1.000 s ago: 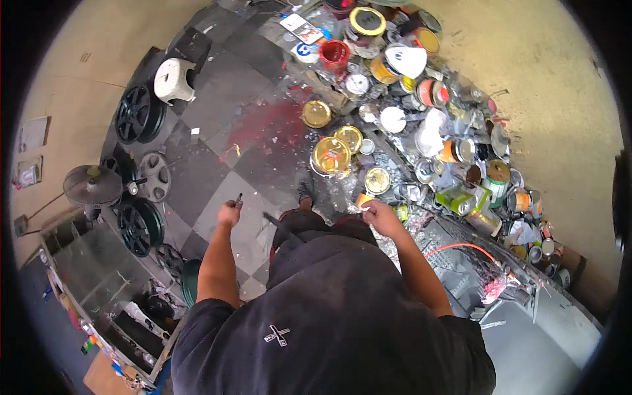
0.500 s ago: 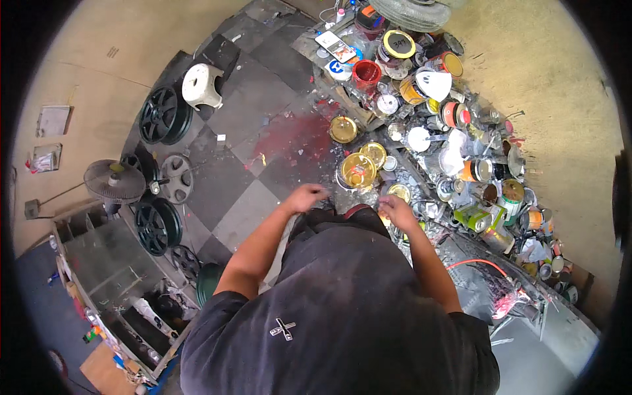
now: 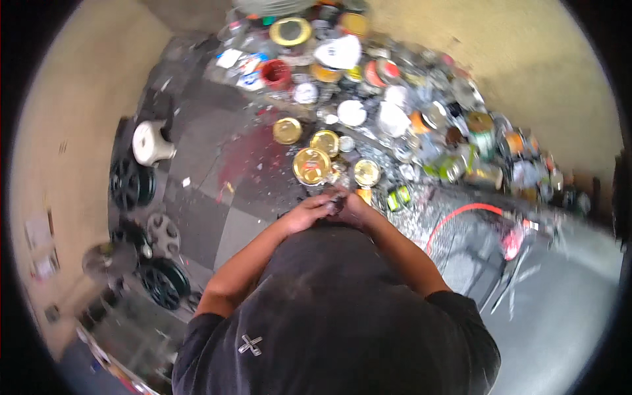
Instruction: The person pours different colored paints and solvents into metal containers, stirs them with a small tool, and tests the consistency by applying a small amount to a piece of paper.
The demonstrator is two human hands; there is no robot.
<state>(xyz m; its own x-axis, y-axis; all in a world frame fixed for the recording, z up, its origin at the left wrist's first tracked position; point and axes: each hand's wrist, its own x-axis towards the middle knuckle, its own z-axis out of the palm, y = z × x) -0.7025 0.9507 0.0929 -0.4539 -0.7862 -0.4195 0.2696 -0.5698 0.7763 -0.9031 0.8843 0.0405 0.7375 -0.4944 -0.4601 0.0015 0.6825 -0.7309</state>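
My left hand [image 3: 316,208] and my right hand [image 3: 350,205] meet in front of my body, fingers closed around something small and dark [image 3: 336,203] that is too blurred to make out. Just beyond them stand gold-topped paint cans [image 3: 311,166], with another open can [image 3: 367,172] to the right. A small green-labelled can [image 3: 398,198] lies to the right of my right hand.
A dense pile of cans, cups and lids [image 3: 394,118] runs along the right wall. At left are a white stool [image 3: 150,142], wheel rims [image 3: 164,283] and a fan [image 3: 102,263]. A hose [image 3: 461,209] lies on a grey panel [image 3: 533,296] at right.
My hands, apart a second ago, have come together at the middle, the left moving right and forward, the right inward. The view has swung, blurring the picture.
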